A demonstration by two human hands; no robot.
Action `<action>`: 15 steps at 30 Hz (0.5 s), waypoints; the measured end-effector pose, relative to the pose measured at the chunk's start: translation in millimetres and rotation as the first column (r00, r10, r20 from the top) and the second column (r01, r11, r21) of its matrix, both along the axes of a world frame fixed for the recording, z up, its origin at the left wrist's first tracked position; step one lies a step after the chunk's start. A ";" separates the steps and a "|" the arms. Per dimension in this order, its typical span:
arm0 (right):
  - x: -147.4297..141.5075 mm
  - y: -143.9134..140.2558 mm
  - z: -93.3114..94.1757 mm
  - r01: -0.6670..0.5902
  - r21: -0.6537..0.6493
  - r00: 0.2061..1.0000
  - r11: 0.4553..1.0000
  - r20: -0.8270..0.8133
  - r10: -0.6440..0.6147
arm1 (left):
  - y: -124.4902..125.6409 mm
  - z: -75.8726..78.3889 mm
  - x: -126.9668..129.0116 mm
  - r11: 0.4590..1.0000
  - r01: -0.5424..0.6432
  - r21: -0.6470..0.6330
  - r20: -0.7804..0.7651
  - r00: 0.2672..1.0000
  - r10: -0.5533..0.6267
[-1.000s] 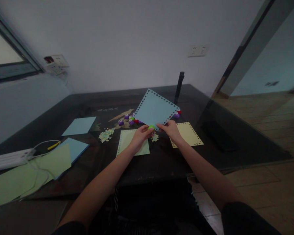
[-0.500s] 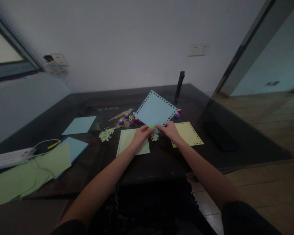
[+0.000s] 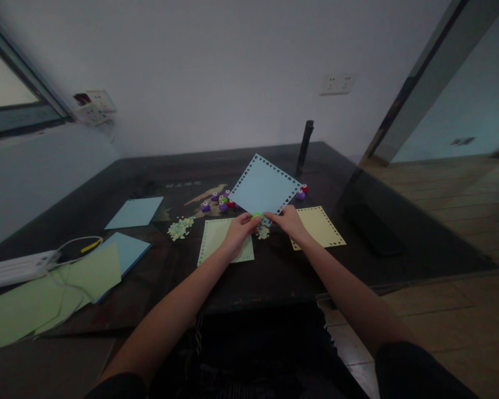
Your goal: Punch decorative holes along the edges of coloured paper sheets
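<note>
My left hand [image 3: 238, 233] is closed around a small green craft punch [image 3: 256, 215], its thumb on top. The punch sits at the near corner of a light-blue sheet of paper [image 3: 264, 185], whose edges carry rows of small punched holes. My right hand [image 3: 290, 221] pinches that sheet by its lower right edge, close to the punch. Under my left wrist lies a pale green sheet [image 3: 214, 238] with holed edges. A yellow sheet [image 3: 321, 227], holed too, lies right of my right hand. Below the punch is a little pile of paper cutouts [image 3: 263, 234].
Several purple, red and green punches [image 3: 222, 206] stand behind the left hand; a purple punch [image 3: 300, 195] is at the right. A larger cutout pile [image 3: 180, 228], blue paper [image 3: 136, 213], green sheets [image 3: 95, 271] and a white power strip [image 3: 19, 269] occupy the left. A dark flat object [image 3: 374, 230] lies right.
The blue sheet has shifted very slightly. Both hands keep their places and their hold.
</note>
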State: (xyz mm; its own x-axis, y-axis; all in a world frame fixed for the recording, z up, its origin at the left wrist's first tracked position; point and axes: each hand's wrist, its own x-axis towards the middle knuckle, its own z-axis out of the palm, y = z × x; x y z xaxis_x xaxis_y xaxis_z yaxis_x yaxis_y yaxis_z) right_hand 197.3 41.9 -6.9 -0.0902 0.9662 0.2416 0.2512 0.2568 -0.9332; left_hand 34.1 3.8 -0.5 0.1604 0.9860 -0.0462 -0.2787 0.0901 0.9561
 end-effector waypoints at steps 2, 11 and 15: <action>0.5 0.0 0.5 0.000 0.001 1.000 1.000 0.012 0.000 | 0.1 0.0 0.0 1.000 -0.001 0.004 0.000 1.000 0.001; 0.5 0.1 1.0 -0.003 0.021 1.000 1.000 0.026 0.002 | 0.6 -1.3 0.1 1.000 0.003 -0.001 -0.011 1.000 -0.003; 0.6 -0.1 2.2 -0.011 0.017 0.999 1.000 0.036 0.011 | -0.4 -0.2 0.4 1.000 0.013 0.006 -0.005 1.000 -0.013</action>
State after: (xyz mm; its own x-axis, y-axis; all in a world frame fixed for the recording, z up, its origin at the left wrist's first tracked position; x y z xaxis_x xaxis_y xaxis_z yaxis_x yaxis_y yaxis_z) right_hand 197.9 41.8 -4.7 -0.1096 0.9608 0.2546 0.2813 0.2756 -0.9192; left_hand 34.4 3.3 -0.8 0.1729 0.9841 -0.0408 -0.2723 0.0876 0.9582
